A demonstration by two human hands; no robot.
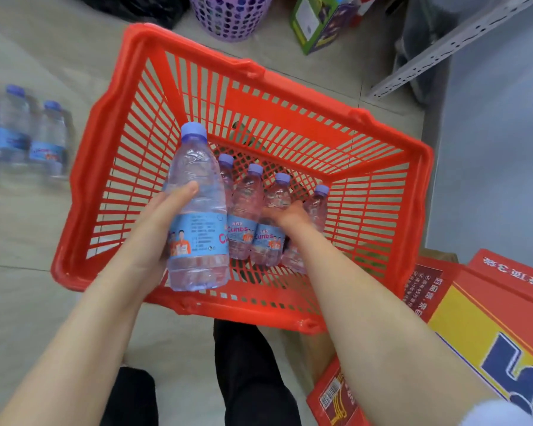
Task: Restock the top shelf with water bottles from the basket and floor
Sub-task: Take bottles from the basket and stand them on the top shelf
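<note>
A red plastic basket (290, 124) sits on the floor below me. My left hand (160, 229) grips a clear water bottle (197, 192) with a purple cap and blue label, lifted above the basket's near left side. Several more bottles (246, 210) lie side by side on the basket floor. My right hand (290, 215) reaches down among them, fingers resting on a lying bottle (274, 241); its grip is hidden. Three blurred bottles (48, 139) stand on the floor at the left.
A purple perforated bin (231, 16) and a green box (320, 23) stand beyond the basket. A grey metal shelf upright (428, 56) runs at the upper right. Red and yellow cartons (490, 318) lie at the lower right. My dark trouser legs (250, 373) are below.
</note>
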